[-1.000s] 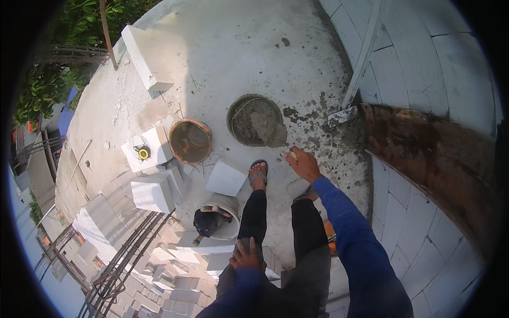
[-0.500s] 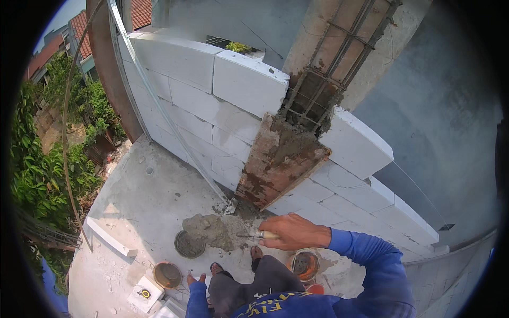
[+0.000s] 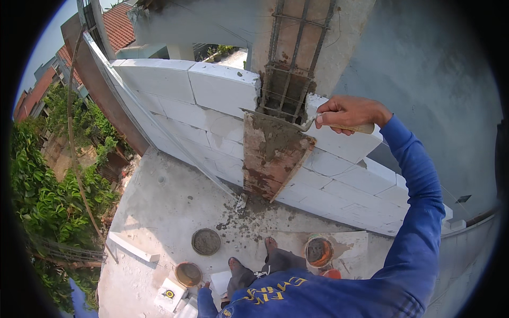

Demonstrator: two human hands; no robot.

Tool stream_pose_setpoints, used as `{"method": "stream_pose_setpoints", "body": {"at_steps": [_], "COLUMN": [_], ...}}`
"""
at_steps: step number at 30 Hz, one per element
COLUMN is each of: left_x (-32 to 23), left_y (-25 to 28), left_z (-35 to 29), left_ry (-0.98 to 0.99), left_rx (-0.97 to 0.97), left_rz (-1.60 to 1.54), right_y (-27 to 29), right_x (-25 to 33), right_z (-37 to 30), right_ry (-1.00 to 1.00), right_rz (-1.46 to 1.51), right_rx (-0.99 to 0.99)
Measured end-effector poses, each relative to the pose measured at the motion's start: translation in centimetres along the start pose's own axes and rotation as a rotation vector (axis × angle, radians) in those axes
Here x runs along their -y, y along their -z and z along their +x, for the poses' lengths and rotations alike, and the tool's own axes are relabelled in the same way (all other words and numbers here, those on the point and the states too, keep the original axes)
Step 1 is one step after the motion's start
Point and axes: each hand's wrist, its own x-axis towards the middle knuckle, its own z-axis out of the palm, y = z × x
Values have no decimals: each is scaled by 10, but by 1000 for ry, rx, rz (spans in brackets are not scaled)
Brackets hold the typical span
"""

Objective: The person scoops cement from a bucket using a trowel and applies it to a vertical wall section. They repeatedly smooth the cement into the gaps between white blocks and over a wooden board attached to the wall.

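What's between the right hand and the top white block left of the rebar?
The head view shows the trowel in the right hand, the upright rebar and part of another white block.

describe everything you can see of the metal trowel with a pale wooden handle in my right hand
The metal trowel with a pale wooden handle is gripped in the bare right hand, the handle's end showing beyond it. A bent grey neck joins a thin blade, seen almost edge-on and pointing left. The blade lies across the upper edge of the brown, mortar-smeared board; whether they touch is unclear, as is any mortar on its face.
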Motion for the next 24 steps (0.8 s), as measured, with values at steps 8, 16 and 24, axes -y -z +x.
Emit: {"method": "stream_pose_setpoints", "body": {"at_steps": [8, 16, 24], "left_x": [11, 30, 62], "left_y": [-63, -106, -161], "left_z": [38, -66, -50], "left_ry": [-294, -161, 201], "left_rx": [54, 224, 311], "left_rz": [141, 343, 534], "right_y": [-243, -605, -921], "right_x": [4, 1, -28], "right_z": [64, 241, 489], "right_ry": [261, 157, 510], "right_rz": [-49, -185, -723], "right_rx": [205, 429, 208]}}
